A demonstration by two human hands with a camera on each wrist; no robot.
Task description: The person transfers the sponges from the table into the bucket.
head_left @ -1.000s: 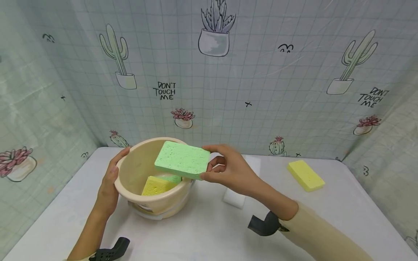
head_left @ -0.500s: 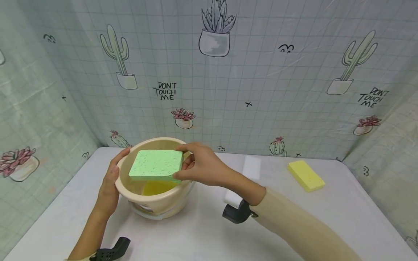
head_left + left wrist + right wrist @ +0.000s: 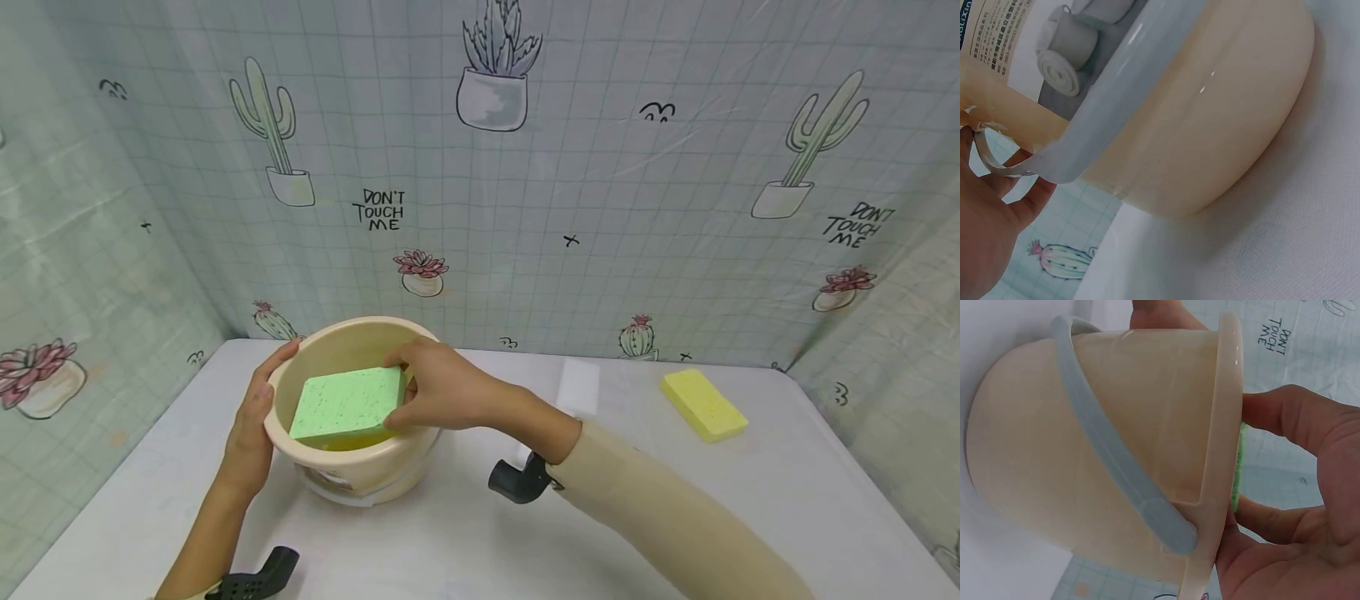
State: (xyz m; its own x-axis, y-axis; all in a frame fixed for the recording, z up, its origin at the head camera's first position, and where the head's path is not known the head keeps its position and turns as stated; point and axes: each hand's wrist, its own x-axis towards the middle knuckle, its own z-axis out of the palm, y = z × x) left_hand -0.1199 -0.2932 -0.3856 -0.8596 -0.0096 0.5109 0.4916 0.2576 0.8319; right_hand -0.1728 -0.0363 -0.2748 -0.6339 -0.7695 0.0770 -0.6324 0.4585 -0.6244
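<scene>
A cream bucket point(image 3: 375, 470) with a grey handle point(image 3: 1100, 434) stands on the left part of the table. My left hand point(image 3: 251, 433) holds its left side by the rim; in the left wrist view the fingers point(image 3: 1034, 201) lie around the bucket's side near the handle's end. Pinched by its right end between thumb and fingers of my right hand point(image 3: 450, 387), a green sponge point(image 3: 348, 403) lies slanted within the bucket's mouth. Below it shows a sliver of yellow sponge point(image 3: 352, 442). The rest of the bucket's contents is hidden behind the green sponge.
Another yellow sponge point(image 3: 703, 405) lies on the white table point(image 3: 600, 500) at the right. A white block-like piece point(image 3: 578, 387) is partly covered by my right forearm. Printed sheeting point(image 3: 570, 167) walls the table at the back and sides.
My right hand has carried the green sponge leftward and down, from above the bucket's right rim into its mouth. The left hand and the bucket have stayed put.
</scene>
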